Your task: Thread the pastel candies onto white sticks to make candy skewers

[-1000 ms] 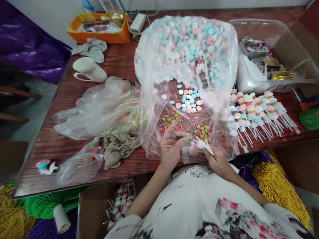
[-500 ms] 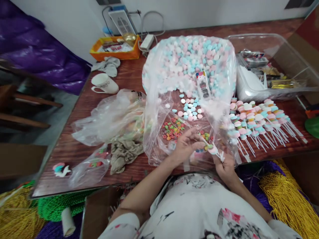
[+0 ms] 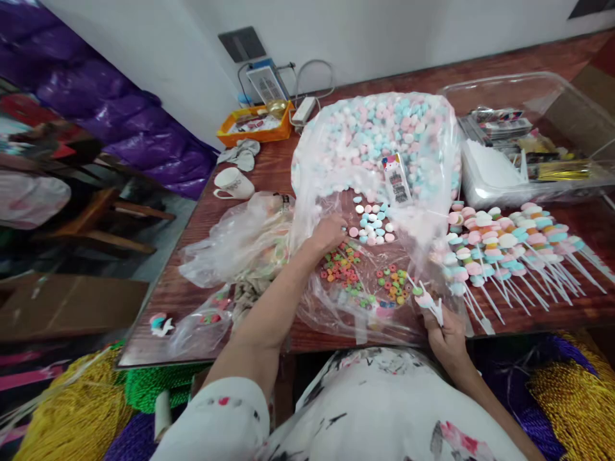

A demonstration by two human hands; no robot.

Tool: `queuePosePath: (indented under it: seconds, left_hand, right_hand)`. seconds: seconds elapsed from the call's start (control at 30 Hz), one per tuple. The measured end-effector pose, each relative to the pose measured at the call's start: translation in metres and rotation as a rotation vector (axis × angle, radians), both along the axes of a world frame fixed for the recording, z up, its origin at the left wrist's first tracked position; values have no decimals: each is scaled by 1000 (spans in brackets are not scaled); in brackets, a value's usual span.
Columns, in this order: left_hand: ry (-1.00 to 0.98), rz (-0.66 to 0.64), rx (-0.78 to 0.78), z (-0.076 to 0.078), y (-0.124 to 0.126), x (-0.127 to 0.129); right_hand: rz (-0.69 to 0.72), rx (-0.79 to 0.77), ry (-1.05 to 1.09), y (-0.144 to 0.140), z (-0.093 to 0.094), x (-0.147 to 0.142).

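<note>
My left hand reaches over the clear plastic, fingers curled, with its fingertips at a small pale blue disc. Loose white, pink and blue discs lie just to its right, and colourful little rings below it. My right hand, near the table's front edge, is closed on a white stick that carries a green ring and a pinkish disc. White prongs also stick up from that hand. Further right lie many finished-looking sticks stacked with discs and rings.
A big plastic bag of pastel discs stands behind, a printed packet on it. A clear bin is at the back right. To the left are a mug, plastic bags, a cloth and an orange tray.
My left hand has left the stick and moved away to the left, to the loose discs. My right hand keeps hold of the stick. The head view has shifted left.
</note>
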State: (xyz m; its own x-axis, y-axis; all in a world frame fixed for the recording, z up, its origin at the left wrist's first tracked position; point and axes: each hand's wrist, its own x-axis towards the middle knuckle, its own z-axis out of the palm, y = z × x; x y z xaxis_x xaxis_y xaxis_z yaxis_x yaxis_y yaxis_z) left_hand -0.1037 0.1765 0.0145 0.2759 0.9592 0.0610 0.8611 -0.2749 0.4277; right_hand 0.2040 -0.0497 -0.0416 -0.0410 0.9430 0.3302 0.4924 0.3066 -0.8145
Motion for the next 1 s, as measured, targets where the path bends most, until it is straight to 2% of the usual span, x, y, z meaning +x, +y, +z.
queuePosePath:
  seconds: [0.07,0.17,0.23,0.3,0.37,0.43,0.67,0.77,0.87,1.0]
  left_hand:
    - [-15,37,-27,2,-2,-3]
    - [-197,141,-60,6,-7,-4]
    - [-314,132,-142,6,-9,-1]
    - [-301,35,-169,4,-11,5]
    - [-222,-52,-112,0,-13,10]
    - [-168,-79,-43,-5,-14,14]
    - [-151,22,31,-18,-22,11]
    - [-161,5,73,-21,-28,9]
    - [-232,-14,68,-22,-34,6]
    - [-413,100,-16,-25,-39,-2]
  right_hand:
    - [20,10,12,1,0,0]
    - [74,17,40,2,0,0]
    - [96,11,48,1,0,0]
    - [105,4,45,1,0,0]
    - [108,13,37,1,0,0]
    - [105,27,23,1,0,0]
    - [90,38,-39,3,4,1]
    - [78,42,-60,3,3,1]
    - [84,47,-93,2,2,1]
    - [94,58,-114,3,3,-1]
